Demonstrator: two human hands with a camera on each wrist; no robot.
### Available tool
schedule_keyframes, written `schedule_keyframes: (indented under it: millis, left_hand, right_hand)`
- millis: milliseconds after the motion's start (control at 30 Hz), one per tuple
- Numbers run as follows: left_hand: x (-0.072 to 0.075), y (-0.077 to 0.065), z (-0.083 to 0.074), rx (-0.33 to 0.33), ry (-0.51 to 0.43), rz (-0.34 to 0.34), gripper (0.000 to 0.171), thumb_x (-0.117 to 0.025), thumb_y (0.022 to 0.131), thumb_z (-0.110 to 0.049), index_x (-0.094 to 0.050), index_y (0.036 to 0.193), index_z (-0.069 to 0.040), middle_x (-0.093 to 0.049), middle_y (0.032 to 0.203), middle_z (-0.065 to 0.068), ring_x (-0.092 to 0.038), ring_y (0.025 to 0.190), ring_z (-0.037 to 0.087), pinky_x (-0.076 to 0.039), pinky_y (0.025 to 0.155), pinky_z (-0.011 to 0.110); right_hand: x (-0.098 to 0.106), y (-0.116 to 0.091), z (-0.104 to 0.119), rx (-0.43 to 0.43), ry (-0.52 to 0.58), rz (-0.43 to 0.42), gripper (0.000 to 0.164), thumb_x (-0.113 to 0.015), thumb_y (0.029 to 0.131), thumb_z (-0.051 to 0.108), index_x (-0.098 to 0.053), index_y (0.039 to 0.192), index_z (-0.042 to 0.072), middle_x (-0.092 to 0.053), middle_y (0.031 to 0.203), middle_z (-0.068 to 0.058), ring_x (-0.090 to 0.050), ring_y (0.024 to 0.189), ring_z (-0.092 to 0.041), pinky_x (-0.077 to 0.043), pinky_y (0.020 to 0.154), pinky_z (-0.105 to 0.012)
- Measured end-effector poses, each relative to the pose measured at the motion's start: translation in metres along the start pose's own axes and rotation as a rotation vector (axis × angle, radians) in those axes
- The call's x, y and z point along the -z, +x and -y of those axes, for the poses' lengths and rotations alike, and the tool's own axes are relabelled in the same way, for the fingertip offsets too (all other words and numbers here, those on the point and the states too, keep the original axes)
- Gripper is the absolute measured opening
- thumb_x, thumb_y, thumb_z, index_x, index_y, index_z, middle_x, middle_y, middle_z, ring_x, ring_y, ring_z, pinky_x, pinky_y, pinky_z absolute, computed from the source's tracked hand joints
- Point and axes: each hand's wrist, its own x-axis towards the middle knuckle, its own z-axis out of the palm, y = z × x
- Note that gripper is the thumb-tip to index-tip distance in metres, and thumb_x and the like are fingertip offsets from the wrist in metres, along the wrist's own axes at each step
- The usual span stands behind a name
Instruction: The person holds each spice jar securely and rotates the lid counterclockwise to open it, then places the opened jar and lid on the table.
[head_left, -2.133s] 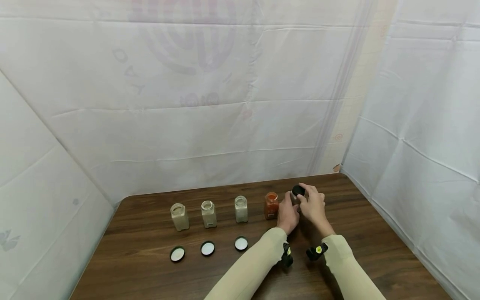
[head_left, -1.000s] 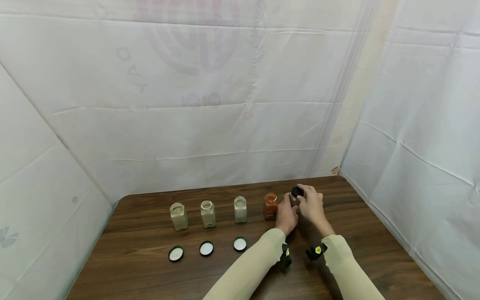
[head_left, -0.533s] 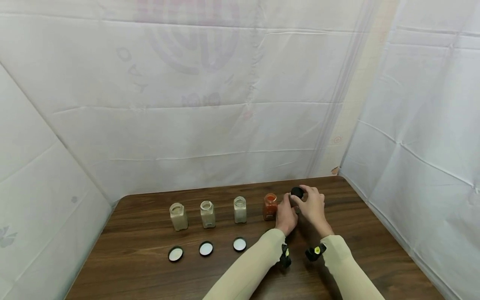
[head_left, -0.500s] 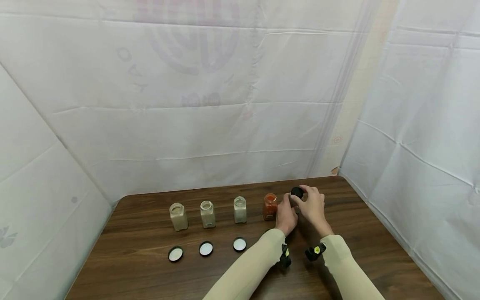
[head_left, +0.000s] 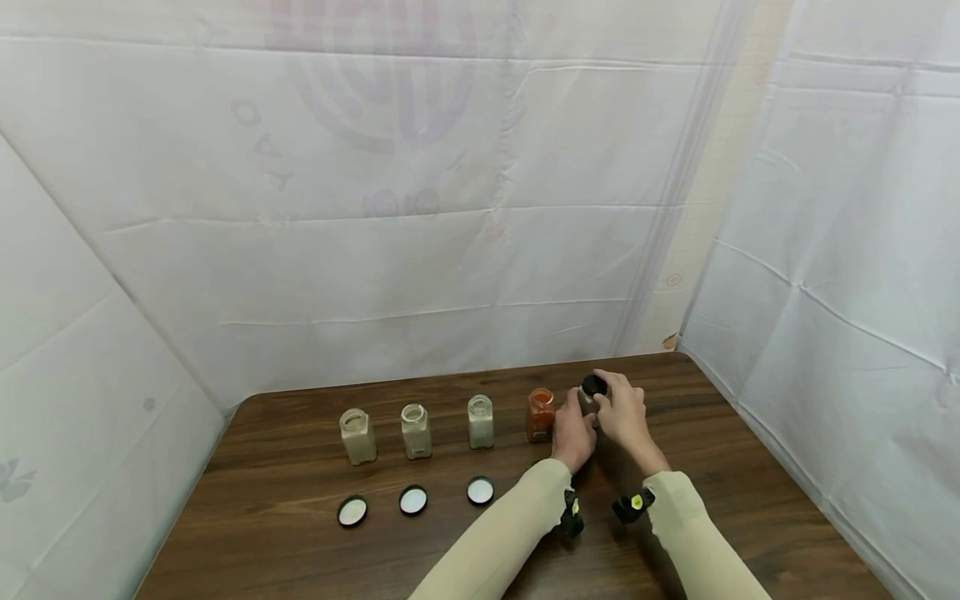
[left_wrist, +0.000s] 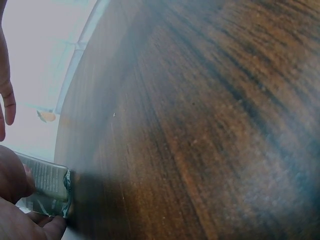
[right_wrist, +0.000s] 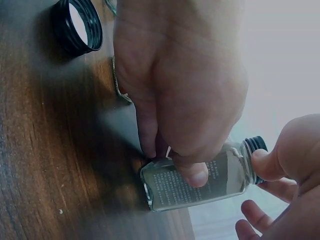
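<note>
At the right end of the row, my left hand (head_left: 573, 435) grips a clear glass spice jar (right_wrist: 227, 175) low on its body. The jar bears a printed label and stands on the table. My right hand (head_left: 625, 417) pinches the jar's black screw lid (head_left: 595, 384) between thumb and fingers. The lid sits on the jar's neck in the right wrist view. Just left of my left hand stands a lidless jar of red-orange spice (head_left: 540, 415). In the left wrist view, fingers cover part of the held jar (left_wrist: 50, 182).
Three more lidless jars, a left one (head_left: 358, 437), a middle one (head_left: 417, 432) and a right one (head_left: 482, 422), hold pale contents. Before them lie upturned lids (head_left: 352, 511). Another upturned lid (right_wrist: 75, 27) shows beside my left wrist. White sheeting (head_left: 375, 275) surrounds the wooden table (head_left: 247, 533).
My right thumb and fingers shift round the lid, forward half a second ago and drawn back now. My left hand stays on the jar, and the other jars and lids stay put.
</note>
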Motion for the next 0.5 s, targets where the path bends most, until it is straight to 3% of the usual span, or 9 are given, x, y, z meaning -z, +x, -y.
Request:
schedule_keyframes:
  millis: [267,500]
  left_hand:
    - [-0.002,0.0003,0.0018,0.015,0.006,0.006,0.039,-0.065,0.098,-0.003,-0.053,0.135,-0.002,-0.07,0.115,0.018,-0.07,0.102,0.032,-0.058,0.088,0.043]
    - [-0.0032,0.0004,0.0018,0.007,0.014,-0.01,0.041,-0.064,0.096,0.001,-0.053,0.135,-0.002,-0.07,0.115,0.018,-0.071,0.097,0.032,-0.058,0.085,0.042]
  right_hand:
    - [0.0006,-0.0009,-0.0017,0.012,0.005,0.008,0.049,-0.059,0.103,0.008,-0.048,0.151,0.005,-0.045,0.151,-0.026,-0.038,0.124,-0.055,-0.034,0.097,-0.069]
    - [0.0,-0.0018,0.0003,-0.013,-0.002,-0.083,0.053,-0.073,0.098,0.021,-0.055,0.143,0.0,-0.052,0.14,-0.028,-0.042,0.114,-0.048,-0.035,0.096,-0.064]
